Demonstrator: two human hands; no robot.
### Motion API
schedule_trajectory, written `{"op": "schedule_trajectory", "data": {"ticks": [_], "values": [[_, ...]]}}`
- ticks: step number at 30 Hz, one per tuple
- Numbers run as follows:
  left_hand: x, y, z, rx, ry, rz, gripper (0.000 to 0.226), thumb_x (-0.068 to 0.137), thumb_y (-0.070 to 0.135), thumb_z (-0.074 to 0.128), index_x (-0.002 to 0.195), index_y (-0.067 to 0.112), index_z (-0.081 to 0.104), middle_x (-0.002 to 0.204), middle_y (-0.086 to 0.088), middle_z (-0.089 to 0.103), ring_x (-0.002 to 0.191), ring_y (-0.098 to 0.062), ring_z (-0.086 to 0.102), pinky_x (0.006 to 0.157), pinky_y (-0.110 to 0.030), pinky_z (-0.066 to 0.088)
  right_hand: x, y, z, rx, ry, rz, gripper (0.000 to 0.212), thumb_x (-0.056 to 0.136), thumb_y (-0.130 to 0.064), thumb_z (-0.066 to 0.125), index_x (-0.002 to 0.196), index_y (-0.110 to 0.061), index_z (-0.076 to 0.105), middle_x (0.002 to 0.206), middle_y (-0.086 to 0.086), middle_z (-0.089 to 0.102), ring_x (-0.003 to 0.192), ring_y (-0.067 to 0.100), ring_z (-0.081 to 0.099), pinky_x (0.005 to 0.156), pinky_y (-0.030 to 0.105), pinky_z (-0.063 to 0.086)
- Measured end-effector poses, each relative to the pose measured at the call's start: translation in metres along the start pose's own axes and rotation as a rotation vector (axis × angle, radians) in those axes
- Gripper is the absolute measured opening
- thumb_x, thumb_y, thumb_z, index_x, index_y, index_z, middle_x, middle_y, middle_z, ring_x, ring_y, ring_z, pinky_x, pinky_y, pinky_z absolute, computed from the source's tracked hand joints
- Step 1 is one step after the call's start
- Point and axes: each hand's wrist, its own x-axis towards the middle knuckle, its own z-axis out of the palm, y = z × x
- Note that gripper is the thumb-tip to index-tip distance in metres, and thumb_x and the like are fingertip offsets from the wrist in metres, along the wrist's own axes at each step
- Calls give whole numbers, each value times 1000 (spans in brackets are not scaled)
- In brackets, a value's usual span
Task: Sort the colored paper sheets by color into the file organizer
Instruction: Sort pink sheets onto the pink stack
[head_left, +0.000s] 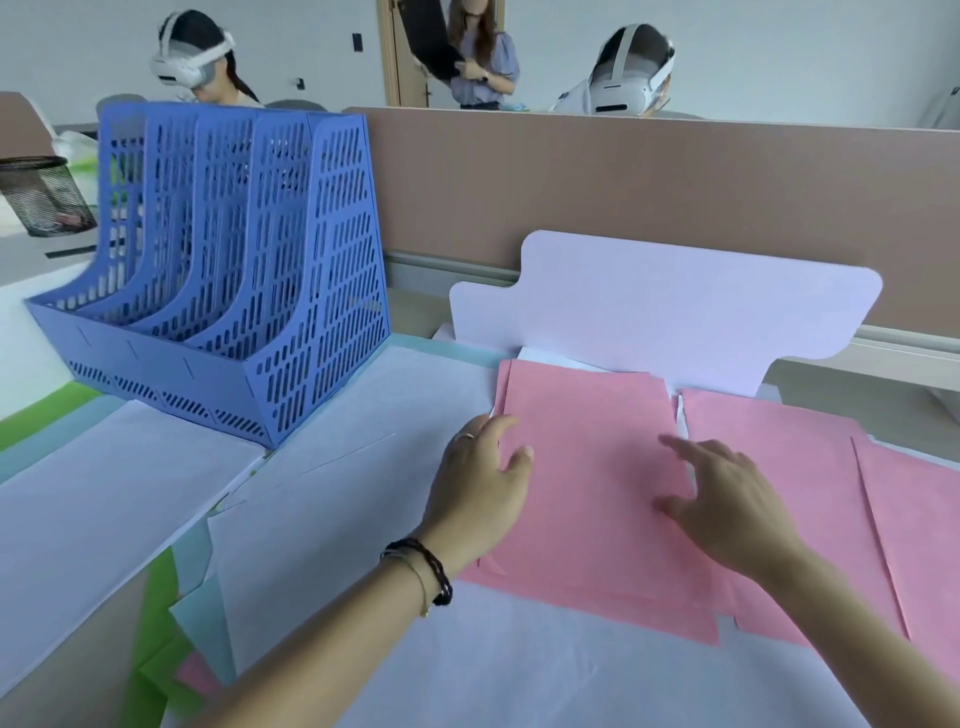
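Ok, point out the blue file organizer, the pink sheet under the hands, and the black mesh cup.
blue file organizer (311, 291): head view, right perforated side wall.
pink sheet (587, 415): head view, bare upper middle.
black mesh cup (44, 200): head view, mesh wall.

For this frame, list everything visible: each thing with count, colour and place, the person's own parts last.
file organizer: one, blue, perforated, several slots, none shows paper, far left of desk
pink sheets: several overlapping, centre to right, under both hands
white sheets: many, spread across left and near desk
green sheets: a few edges, near left, mostly covered
pale blue sheets: a few edges, left
white card flap: one, standing behind the pink sheets
mesh cup: one, black, far left
partition: one, brown, behind desk
other people: three, beyond the partition, two in white headsets
left hand: open, at left edge of pink sheets; dark bracelets on wrist
right hand: open, fingers spread on pink sheets
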Motion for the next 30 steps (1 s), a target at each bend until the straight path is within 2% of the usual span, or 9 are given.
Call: {"op": "schedule_trajectory", "data": {"ticks": [5,8,11,14,17,21,24,27,30], "values": [[7,8,-4,-158,-46,-80,38,101,33,51,137,28,59,142,13,53,134,-7,47,107,-27,38,-4,-1,8,-6,20,-37,49,89,-37,68,136,-38,58,144,-9,51,127,22,44,106,35,39],[19,13,-10,-296,-35,-149,38,94,36,51,128,28,66,134,11,63,130,-11,54,105,-31,44,-7,0,10,6,30,-33,44,89,-39,66,133,-39,60,144,-12,50,128,20,43,108,34,37],[29,14,-18,-271,-52,-189,33,101,25,51,131,24,64,136,6,61,121,-12,55,95,-28,44,-8,0,11,0,43,-26,44,91,-42,63,134,-40,59,145,-13,49,131,20,41,108,35,37],[34,13,-22,-291,-120,-257,39,102,24,52,140,20,57,141,-6,58,121,-19,54,106,-36,46,-7,1,11,-2,41,-33,44,91,-43,63,134,-40,59,145,-11,48,130,22,41,108,36,37],[36,10,-22,-321,-135,-276,40,103,23,52,142,20,56,136,3,59,117,-14,53,107,-36,46,-6,2,12,0,47,-34,44,91,-43,62,135,-40,58,146,-11,48,131,22,40,109,37,36],[37,10,-25,-503,-115,-364,22,102,23,52,116,27,68,114,-2,70,96,-19,61,84,-31,50,-6,2,13,-3,46,-38,44,91,-43,62,135,-39,58,146,-11,48,132,22,40,109,37,36],[38,8,-27,-617,-145,-430,17,102,26,53,97,25,69,102,4,73,94,-23,65,85,-33,50,-7,2,13,-11,36,-36,44,93,-44,59,136,-40,56,147,-11,46,133,22,38,108,36,35],[38,7,-27,-619,-161,-426,19,101,21,53,84,23,62,72,10,74,82,-22,62,78,-33,47,-7,1,12,-14,32,-36,45,93,-45,59,137,-40,55,148,-11,45,134,21,38,108,36,35],[39,7,-29,-627,-193,-449,14,98,20,54,85,25,57,80,-1,73,81,-25,59,72,-33,43,-7,0,11,-25,26,-34,45,93,-45,59,138,-41,55,149,-11,45,134,21,38,108,35,34]]}}
